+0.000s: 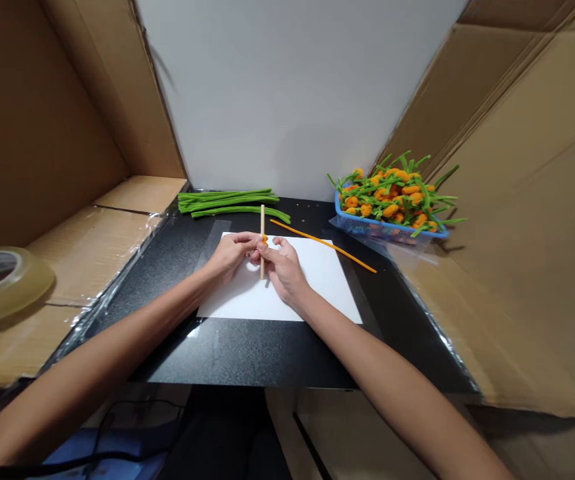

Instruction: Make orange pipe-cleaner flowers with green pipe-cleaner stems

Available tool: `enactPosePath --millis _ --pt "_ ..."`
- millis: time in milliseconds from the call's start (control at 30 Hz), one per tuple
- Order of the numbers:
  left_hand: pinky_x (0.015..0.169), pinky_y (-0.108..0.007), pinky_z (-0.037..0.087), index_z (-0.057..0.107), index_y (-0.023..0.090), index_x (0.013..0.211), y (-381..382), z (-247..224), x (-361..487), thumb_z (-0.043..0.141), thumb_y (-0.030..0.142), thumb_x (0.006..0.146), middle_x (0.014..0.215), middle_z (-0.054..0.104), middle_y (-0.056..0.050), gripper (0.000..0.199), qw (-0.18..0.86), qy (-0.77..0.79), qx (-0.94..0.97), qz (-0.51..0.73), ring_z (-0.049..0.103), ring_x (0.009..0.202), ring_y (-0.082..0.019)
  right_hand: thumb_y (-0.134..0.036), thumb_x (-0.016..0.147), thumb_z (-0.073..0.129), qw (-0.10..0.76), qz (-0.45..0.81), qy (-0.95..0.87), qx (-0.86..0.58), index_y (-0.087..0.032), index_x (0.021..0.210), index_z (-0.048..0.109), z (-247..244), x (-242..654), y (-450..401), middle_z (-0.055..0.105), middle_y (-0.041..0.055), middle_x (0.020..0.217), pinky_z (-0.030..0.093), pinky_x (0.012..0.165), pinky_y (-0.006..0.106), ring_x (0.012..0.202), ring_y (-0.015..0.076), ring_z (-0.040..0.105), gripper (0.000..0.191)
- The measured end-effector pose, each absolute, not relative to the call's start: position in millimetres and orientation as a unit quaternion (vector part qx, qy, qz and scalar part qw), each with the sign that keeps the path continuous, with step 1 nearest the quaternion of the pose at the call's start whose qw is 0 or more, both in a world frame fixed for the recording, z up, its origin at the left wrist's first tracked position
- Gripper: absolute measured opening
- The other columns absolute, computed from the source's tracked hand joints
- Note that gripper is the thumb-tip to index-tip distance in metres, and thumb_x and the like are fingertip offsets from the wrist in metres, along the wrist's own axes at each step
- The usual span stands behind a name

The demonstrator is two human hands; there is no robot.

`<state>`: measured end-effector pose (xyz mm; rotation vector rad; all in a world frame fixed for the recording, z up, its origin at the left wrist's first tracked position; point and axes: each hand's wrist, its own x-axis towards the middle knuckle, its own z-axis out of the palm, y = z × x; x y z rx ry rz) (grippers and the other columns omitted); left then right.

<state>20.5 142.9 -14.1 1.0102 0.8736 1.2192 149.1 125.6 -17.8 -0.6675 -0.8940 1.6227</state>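
Over the white sheet of paper [312,293], a thin wooden stick [262,217] stands nearly upright between my two hands. A small bit of orange pipe cleaner [265,239] shows against the stick at my fingertips; most of it is hidden. My left hand [233,255] pinches the stick from the left, fingers closed. My right hand [285,268] closes on the stick from the right, thumb across it and the other fingers curled. A long orange pipe cleaner [323,243] lies slantwise across the paper's far right corner and onto the black tabletop.
Green pipe cleaners [227,200] lie in a bundle at the back left. A blue basket [387,227] at the back right is heaped with orange and green pipe-cleaner pieces. A tape roll [27,287] sits at far left. Cardboard walls [527,167] flank the black tabletop [247,353].
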Motion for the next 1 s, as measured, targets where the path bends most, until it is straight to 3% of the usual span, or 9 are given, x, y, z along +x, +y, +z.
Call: enactPosePath --millis 167,267,433,600,833,1000 --pt "0.045 -0.02 0.037 0.073 0.011 0.079 140.4 -18.7 22.0 0.088 0.042 0.065 0.048 0.054 0.002 0.037 0.632 0.358 0.411 0.551 0.045 0.043 -0.007 -0.045 0.068 0.082 0.533 0.652 -0.446 -0.303 -0.027 0.09 0.034 -21.5 144.5 126.2 0.063 -0.0093 0.06 0.043 0.059 0.024 0.057 0.0138 0.06 0.056" --pt "0.044 -0.02 0.04 0.071 0.01 0.082 141.8 -18.2 18.4 0.091 0.042 0.058 0.058 0.061 0.001 0.044 0.632 0.356 0.371 0.58 0.05 0.044 -0.007 -0.049 0.072 0.079 0.521 0.623 -0.488 -0.32 -0.026 0.09 0.036 -23.1 143.1 127.5 0.064 -0.0084 0.059 0.042 0.058 0.023 0.055 0.0133 0.06 0.052" --pt "0.064 -0.019 0.054 0.066 0.015 0.089 151.1 -15.0 1.0 0.088 0.039 0.065 0.082 0.069 -0.003 0.041 0.58 0.363 0.321 0.655 0.068 0.073 -0.011 -0.042 0.071 0.08 0.474 0.531 -0.583 -0.39 -0.024 0.091 0.046 -22.5 148.7 130.8 0.069 -0.0025 0.07 0.047 0.058 0.026 0.065 0.0174 0.066 0.043" --pt "0.066 -0.024 0.056 0.066 0.015 0.094 152.8 -13.9 -4.4 0.084 0.038 0.073 0.084 0.071 -0.005 0.036 0.577 0.363 0.326 0.654 0.07 0.072 -0.015 -0.037 0.078 0.068 0.453 0.455 -0.634 -0.431 -0.019 0.074 0.059 -24.5 153.2 134.2 0.064 0.0009 0.061 0.049 0.063 0.03 0.062 0.0188 0.065 0.02" --pt "0.071 -0.029 0.056 0.071 0.014 0.105 144.8 -14.6 5.0 0.091 0.038 0.062 0.092 0.075 -0.011 0.053 0.582 0.349 0.429 0.596 0.072 0.074 -0.019 -0.03 0.076 0.065 0.459 0.389 -0.668 -0.438 -0.021 0.074 0.057 -26.3 153.5 136.5 0.065 0.0006 0.066 0.045 0.062 0.029 0.062 0.0185 0.062 0.012" --pt "0.076 -0.027 0.055 0.073 0.015 0.101 146.3 -20.6 5.8 0.094 0.024 0.055 0.088 0.076 -0.009 0.051 0.531 0.364 0.496 0.583 0.072 0.082 -0.02 -0.033 0.078 0.064 0.43 0.308 -0.69 -0.494 -0.019 0.066 0.062 -22.2 156.8 137.8 0.062 0.0021 0.059 0.038 0.059 0.029 0.058 0.0176 0.054 0.019"
